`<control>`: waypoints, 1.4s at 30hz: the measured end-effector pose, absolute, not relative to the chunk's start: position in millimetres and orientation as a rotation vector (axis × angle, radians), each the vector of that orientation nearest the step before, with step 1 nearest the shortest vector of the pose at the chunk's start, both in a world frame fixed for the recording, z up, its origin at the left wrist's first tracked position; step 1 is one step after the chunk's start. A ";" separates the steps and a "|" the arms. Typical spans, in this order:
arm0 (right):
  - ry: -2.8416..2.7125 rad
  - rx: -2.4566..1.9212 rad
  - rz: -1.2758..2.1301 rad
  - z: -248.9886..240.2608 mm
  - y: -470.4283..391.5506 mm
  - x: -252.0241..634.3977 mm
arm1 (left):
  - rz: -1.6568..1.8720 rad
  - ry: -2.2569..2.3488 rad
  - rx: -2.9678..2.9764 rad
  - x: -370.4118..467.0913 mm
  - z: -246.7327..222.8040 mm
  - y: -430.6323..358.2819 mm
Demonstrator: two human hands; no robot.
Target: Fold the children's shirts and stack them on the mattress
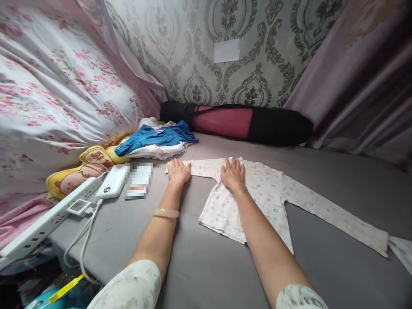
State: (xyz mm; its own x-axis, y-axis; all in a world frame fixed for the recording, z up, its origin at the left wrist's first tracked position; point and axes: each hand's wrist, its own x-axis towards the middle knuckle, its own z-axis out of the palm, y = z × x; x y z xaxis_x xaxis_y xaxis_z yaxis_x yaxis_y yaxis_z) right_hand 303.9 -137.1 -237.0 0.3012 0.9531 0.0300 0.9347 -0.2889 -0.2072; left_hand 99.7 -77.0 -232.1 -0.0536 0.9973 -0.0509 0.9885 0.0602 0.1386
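A small white long-sleeved shirt (257,193) with a pale print lies spread flat on the grey sheet (193,257), both sleeves stretched out sideways. My left hand (179,171) rests flat on the cuff end of the left-hand sleeve. Near the shirt's shoulder and collar, my right hand (233,174) presses flat with its fingers extended. Neither hand grips the cloth. The other sleeve reaches out to the right, its cuff beside a pale cloth (401,251) at the edge of view.
A pile of clothes with a blue shirt (157,137) lies back left, near a yellow plush cushion (93,169). A power strip (51,219), white power bank (111,182) and blurred packet (140,180) are on the left. A long black-and-red bag (225,122) lies along the wall.
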 end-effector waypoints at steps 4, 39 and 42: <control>-1.751 -2.375 0.151 -237.0 -137.7 304.1 | 0.076 2.167 2.078 98.9 -232.4 -76.4; -1.660 -2.368 0.232 -223.3 -180.3 379.4 | 0.248 1.219 2.599 193.3 -220.8 -133.7; -1.637 -2.461 0.200 -226.5 -189.7 394.5 | 0.230 1.190 2.636 195.5 -224.9 -133.7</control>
